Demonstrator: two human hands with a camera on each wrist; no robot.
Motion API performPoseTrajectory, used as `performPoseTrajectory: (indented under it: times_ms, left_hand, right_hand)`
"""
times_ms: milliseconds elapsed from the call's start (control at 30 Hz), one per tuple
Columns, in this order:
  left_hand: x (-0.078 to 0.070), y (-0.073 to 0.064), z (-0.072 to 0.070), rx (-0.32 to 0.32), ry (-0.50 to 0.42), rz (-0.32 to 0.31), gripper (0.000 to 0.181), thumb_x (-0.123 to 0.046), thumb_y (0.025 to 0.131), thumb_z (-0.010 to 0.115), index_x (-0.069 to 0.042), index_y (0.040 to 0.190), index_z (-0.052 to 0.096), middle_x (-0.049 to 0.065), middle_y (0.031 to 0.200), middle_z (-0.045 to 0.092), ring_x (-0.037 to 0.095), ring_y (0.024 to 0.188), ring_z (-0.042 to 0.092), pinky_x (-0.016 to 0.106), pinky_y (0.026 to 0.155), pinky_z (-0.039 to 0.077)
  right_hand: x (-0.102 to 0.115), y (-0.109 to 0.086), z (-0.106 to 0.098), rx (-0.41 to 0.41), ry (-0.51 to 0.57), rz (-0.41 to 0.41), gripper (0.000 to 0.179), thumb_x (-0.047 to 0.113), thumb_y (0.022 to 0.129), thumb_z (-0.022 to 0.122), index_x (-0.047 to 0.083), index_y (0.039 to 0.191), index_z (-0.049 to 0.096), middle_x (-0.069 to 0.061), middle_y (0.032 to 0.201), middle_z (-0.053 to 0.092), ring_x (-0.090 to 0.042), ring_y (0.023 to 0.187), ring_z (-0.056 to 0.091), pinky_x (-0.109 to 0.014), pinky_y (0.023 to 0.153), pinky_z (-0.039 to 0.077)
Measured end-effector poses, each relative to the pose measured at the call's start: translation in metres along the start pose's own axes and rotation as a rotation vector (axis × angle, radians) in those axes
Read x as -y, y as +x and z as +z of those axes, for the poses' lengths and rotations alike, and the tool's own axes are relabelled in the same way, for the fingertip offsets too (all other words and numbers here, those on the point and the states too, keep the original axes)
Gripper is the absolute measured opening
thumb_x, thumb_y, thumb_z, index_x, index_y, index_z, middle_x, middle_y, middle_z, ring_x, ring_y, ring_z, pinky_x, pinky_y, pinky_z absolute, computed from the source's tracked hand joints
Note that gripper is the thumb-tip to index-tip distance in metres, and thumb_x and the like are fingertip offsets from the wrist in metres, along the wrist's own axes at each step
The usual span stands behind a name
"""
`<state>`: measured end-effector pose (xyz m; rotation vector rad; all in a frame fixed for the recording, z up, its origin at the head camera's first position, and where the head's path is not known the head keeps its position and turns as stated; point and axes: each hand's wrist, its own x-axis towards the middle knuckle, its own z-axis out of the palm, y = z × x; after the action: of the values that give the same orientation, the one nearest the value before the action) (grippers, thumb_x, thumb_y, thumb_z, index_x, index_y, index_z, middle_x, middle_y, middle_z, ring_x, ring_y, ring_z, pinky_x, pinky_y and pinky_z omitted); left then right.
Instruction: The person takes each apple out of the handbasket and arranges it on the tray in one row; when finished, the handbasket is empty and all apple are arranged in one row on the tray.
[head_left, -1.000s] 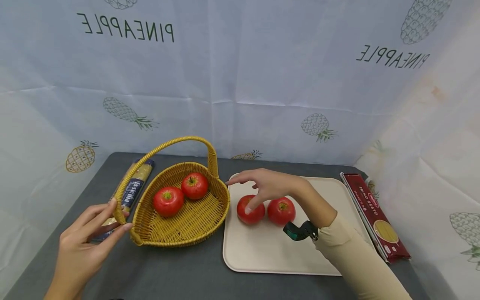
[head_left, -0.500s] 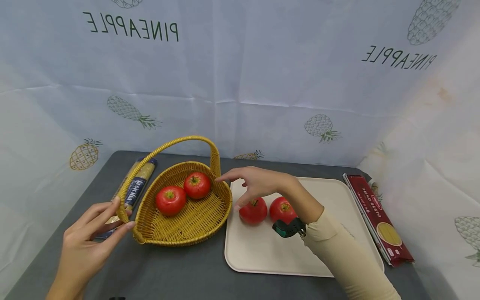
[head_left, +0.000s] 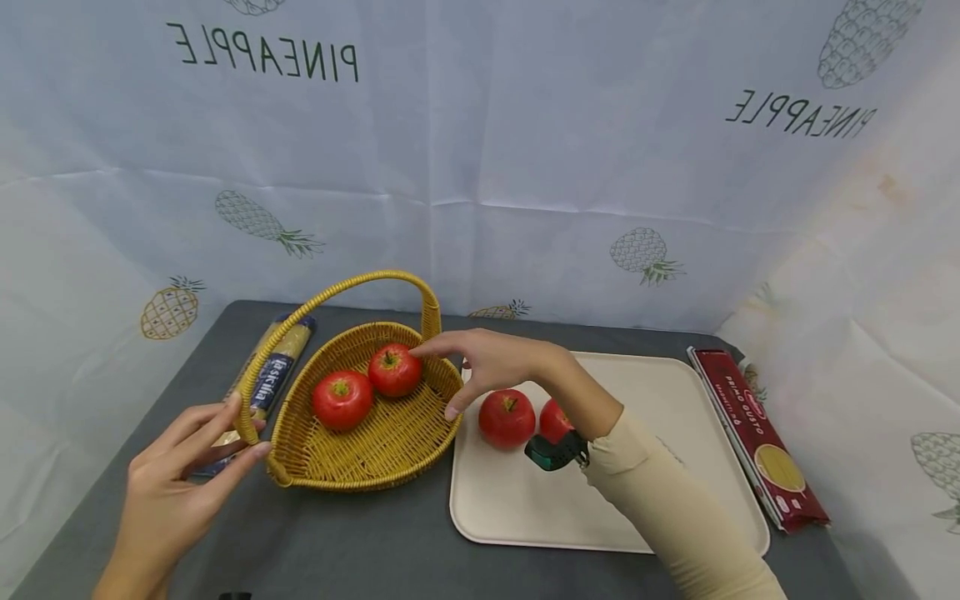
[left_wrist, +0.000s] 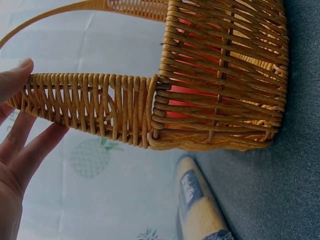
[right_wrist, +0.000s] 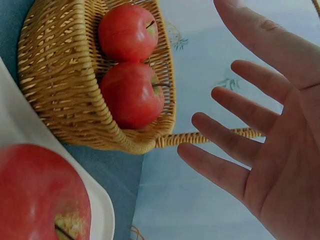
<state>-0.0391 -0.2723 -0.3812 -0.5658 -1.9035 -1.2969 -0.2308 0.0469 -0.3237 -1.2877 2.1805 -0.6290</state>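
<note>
My left hand pinches the lower left part of the handle of a yellow wicker basket; the left wrist view shows thumb and fingers on either side of the woven handle. Two red apples lie in the basket, a front apple and a back apple. Above the basket's right rim hovers my right hand, its fingers spread with nothing between them in the right wrist view. Two more apples sit on a cream tray: one apple in full sight, another apple partly hidden by my wrist.
A pasta packet with a blue label lies left of the basket, partly behind the handle and my left hand. Along the tray's right side is a dark red spaghetti packet. A pineapple-print cloth hangs behind the grey table.
My right hand has moved left, from over the tray's apples to above the basket's right rim. The left hand keeps its hold on the handle. The view has shifted slightly.
</note>
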Motion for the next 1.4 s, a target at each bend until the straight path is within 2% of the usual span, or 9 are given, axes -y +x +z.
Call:
performPoseTrajectory:
  times_ms: [200,467,667,900,1133,1400]
  left_hand:
    - [0.0,0.0,0.001,-0.002,0.017,-0.007,0.06,-0.017,0.086,0.08,0.027,0.122,0.058,-0.005,0.114,0.071,-0.001,0.099,0.071,0.008,0.085,0.06]
    - [0.001,-0.001,0.001,-0.012,0.017,-0.012,0.061,-0.018,0.085,0.081,0.027,0.121,0.058,-0.005,0.113,0.071,-0.001,0.097,0.071,0.008,0.084,0.06]
    - [0.004,0.0,0.001,-0.012,-0.005,0.0,0.057,-0.01,0.085,0.082,0.027,0.121,0.058,0.0,0.112,0.072,0.001,0.098,0.071,0.009,0.084,0.061]
    - [0.009,-0.002,0.0,-0.017,-0.026,0.004,0.054,-0.001,0.083,0.083,0.028,0.121,0.058,0.004,0.113,0.073,0.004,0.099,0.072,0.01,0.085,0.061]
    - [0.009,-0.006,-0.003,-0.02,0.047,-0.052,0.054,0.003,0.078,0.085,0.024,0.121,0.061,0.0,0.114,0.072,0.001,0.098,0.071,0.009,0.082,0.061]
    - [0.012,-0.006,-0.004,-0.013,0.03,-0.046,0.053,0.01,0.077,0.084,0.025,0.121,0.06,0.005,0.113,0.073,0.002,0.098,0.072,0.01,0.083,0.062]
  right_hand:
    - [0.001,0.008,-0.001,-0.022,-0.012,-0.01,0.092,0.038,0.081,0.086,0.019,0.158,0.04,-0.001,0.161,0.042,-0.024,0.144,0.044,-0.037,0.109,0.055]
    - [-0.001,0.02,-0.001,-0.02,0.003,-0.011,0.091,0.037,0.083,0.086,0.02,0.159,0.039,-0.001,0.162,0.042,-0.022,0.148,0.04,-0.042,0.119,0.048]
    - [-0.003,0.029,-0.003,-0.013,0.02,0.008,0.092,0.036,0.083,0.086,0.02,0.159,0.038,-0.003,0.163,0.042,-0.019,0.145,0.042,-0.043,0.119,0.047]
    - [0.0,0.037,-0.001,0.021,0.051,0.018,0.093,0.035,0.083,0.086,0.016,0.16,0.036,-0.006,0.164,0.039,-0.029,0.151,0.038,-0.051,0.126,0.042]
    - [0.005,0.046,-0.002,0.052,0.016,0.054,0.095,0.036,0.084,0.085,0.02,0.161,0.033,-0.001,0.166,0.035,-0.023,0.154,0.035,-0.044,0.127,0.041]
    - [0.002,0.056,-0.001,0.078,0.021,0.07,0.094,0.036,0.084,0.085,0.021,0.161,0.033,-0.001,0.165,0.036,-0.023,0.153,0.036,-0.042,0.125,0.043]
